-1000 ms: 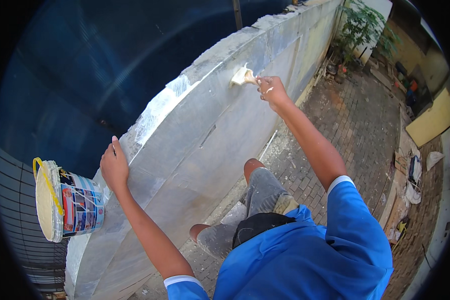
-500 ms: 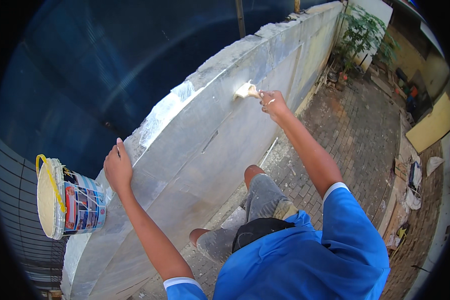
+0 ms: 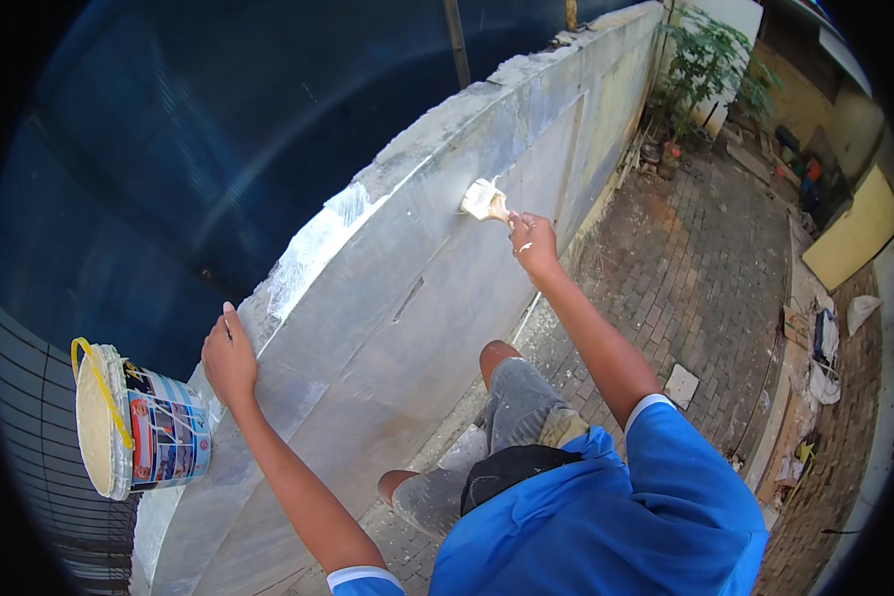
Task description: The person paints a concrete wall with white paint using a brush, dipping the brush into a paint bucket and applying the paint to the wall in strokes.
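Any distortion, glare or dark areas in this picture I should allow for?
Head view: fisheye bows the wall, corners go black; same view, blue backdrop dark with faint pale streaks, white patch on the wall's top bright, brush in the right hand fairly clear.

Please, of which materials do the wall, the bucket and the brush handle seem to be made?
Wall: probably cement or concrete, matte grey, crumbly along its top.
Bucket: likely plastic, smooth, with a printed side and moulded-looking rim.
Brush handle: perhaps wood, by its tan colour; its finish is too small to tell.
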Available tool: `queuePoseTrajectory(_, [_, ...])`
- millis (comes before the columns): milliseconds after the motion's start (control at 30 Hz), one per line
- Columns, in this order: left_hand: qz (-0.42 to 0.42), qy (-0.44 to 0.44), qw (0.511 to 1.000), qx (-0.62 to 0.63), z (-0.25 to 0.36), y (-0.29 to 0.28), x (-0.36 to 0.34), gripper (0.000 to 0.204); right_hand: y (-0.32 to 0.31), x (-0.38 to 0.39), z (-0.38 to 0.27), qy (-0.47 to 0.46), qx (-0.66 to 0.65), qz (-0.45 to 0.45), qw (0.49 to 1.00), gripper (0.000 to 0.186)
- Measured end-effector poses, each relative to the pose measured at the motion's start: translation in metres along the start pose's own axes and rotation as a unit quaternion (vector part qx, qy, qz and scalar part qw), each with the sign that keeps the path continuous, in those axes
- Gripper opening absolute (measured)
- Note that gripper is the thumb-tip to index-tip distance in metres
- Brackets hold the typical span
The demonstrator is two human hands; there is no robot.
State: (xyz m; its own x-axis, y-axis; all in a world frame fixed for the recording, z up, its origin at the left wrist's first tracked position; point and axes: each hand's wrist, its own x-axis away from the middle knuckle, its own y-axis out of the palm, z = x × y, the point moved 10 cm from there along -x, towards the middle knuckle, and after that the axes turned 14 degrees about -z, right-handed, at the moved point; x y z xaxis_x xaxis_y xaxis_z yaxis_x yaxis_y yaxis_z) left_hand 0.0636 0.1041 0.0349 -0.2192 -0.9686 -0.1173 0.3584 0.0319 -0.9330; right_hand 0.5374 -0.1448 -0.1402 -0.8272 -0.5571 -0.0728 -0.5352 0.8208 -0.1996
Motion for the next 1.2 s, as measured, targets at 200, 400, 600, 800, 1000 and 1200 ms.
queuePoseTrajectory(200, [-0.008, -0.008, 1.0, 0.006, 0.001, -0.004, 0.005, 0.062, 0.009, -0.009, -0.115, -0.038, -0.075, -0.099, 0.992, 0.029])
queuePoseTrajectory(400, [-0.007, -0.008, 1.0, 0.007, -0.004, -0.001, 0.0, 0.063, -0.039, -0.005, -0.1, -0.086, 0.031, -0.023, 0.996, 0.026])
queuePoseTrajectory(600, [-0.003, -0.002, 1.0, -0.003, 0.004, 0.0, 0.0, 0.063, 0.004, 0.019, -0.113, -0.262, 0.162, 0.034, 0.951, 0.026])
queuePoseTrajectory(800, [-0.027, -0.015, 1.0, 0.002, 0.0, -0.002, 0.003, 0.063, 0.037, 0.071, -0.137, -0.286, 0.122, -0.135, 0.941, 0.026])
queuePoseTrajectory(1000, [-0.003, -0.008, 1.0, -0.003, 0.002, -0.001, 0.002, 0.064, -0.024, 0.027, -0.14, -0.215, 0.153, 0.025, 0.964, 0.027])
queuePoseTrajectory(1200, [-0.005, -0.011, 1.0, -0.001, 0.0, 0.0, 0.002, 0.063, 0.055, 0.075, -0.145, -0.284, 0.165, -0.085, 0.941, 0.027])
